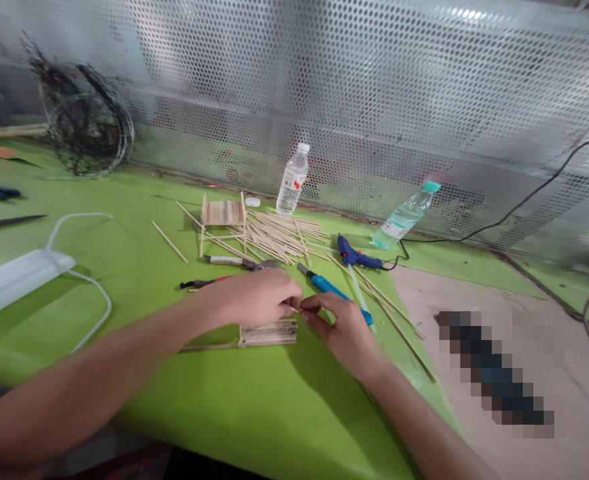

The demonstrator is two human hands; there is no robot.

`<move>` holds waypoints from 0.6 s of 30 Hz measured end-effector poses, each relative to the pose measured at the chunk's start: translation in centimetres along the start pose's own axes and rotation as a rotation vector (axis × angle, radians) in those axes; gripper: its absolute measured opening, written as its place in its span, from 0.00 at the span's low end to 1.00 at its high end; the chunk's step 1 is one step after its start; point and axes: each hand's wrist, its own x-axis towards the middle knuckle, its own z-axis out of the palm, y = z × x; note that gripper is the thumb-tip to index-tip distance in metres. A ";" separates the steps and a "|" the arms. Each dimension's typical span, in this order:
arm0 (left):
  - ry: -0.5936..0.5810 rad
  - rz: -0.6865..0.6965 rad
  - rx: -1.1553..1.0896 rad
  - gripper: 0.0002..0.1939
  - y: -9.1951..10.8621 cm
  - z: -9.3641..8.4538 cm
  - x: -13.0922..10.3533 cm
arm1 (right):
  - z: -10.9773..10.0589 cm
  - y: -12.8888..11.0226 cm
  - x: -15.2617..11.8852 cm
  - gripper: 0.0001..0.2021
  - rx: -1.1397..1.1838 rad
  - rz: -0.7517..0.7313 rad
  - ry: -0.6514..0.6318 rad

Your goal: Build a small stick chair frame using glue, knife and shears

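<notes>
our fingers (294, 301) meet at the middle of the view, pressed together on a thin wooden stick (297, 309), pinched from both ends: the left hand (254, 298) closes over it from the left, the right hand (341, 330) takes its tip between thumb and forefinger. the stick sits just above a small stack of sticks (267, 333) lying flat on the green tabletop (224, 400), right under our left hand.

just beyond the right hand we see a blue-handled tool (327, 285), and past it a blue glue gun (357, 256) with a black cord. behind the left hand lie pliers (234, 261) and a loose pile of sticks (274, 237), with a small stick panel (223, 213) at its left end. further back stand a clear bottle (293, 180) upright and a second bottle (405, 216) tilted, both near the perforated metal wall (374, 100). a white face mask (19, 277) lies well apart on the left.
</notes>
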 end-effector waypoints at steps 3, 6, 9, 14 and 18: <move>-0.033 -0.070 -0.004 0.07 -1.1 -1.1 -0.7 | 0.2 0.2 0.0 0.08 -0.008 -0.016 -0.001; -0.047 -0.238 0.023 0.07 -2.9 -2.5 -1.7 | 0.4 0.5 0.0 0.10 -0.041 -0.061 -0.014; -0.109 -0.364 0.082 0.03 -4.3 -3.1 -2.1 | 0.9 0.8 0.2 0.12 -0.077 -0.119 -0.041; -0.179 -0.380 0.118 0.08 -3.7 -2.3 -1.4 | 1.6 1.1 0.3 0.13 -0.110 -0.165 -0.024; -0.194 -0.326 0.125 0.12 -3.1 -2.2 -1.2 | 1.4 0.9 -0.1 0.12 -0.109 -0.155 -0.026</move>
